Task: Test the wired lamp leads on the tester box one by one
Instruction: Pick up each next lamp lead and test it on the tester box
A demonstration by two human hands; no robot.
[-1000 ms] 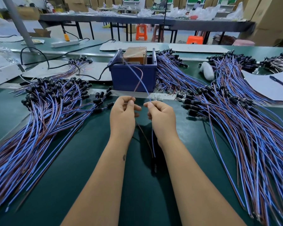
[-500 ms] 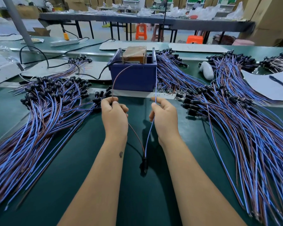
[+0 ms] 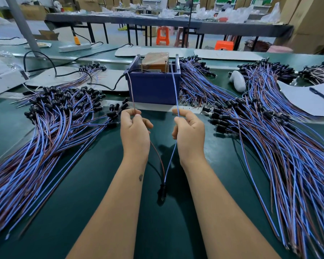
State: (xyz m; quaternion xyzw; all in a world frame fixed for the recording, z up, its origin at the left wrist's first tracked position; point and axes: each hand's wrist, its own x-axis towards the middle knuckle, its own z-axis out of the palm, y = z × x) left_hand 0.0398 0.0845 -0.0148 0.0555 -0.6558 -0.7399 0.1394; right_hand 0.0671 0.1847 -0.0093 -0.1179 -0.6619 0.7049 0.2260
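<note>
We see one lamp lead: a black holder (image 3: 162,190) hanging above the green table (image 3: 94,184), its brown wire (image 3: 131,90) pinched by our left hand (image 3: 135,131), its blue wire (image 3: 175,90) by our right hand (image 3: 190,132), fingers curled, both wires reaching up to the blue tester box (image 3: 153,86).

A green bench (image 3: 94,193) carried the blue tester box (image 3: 154,88); lead bundles (image 3: 45,131) lay left and right (image 3: 281,146) of it, what looked like paper sheets (image 3: 307,101) far right

A blue tester box (image 3: 154,88) sat at twelve o'clock. One lead's brown wire (image 3: 131,90) and blue wire (image 3: 174,90) rose to its top, black lamp (image 3: 162,189) hanging below.
</note>
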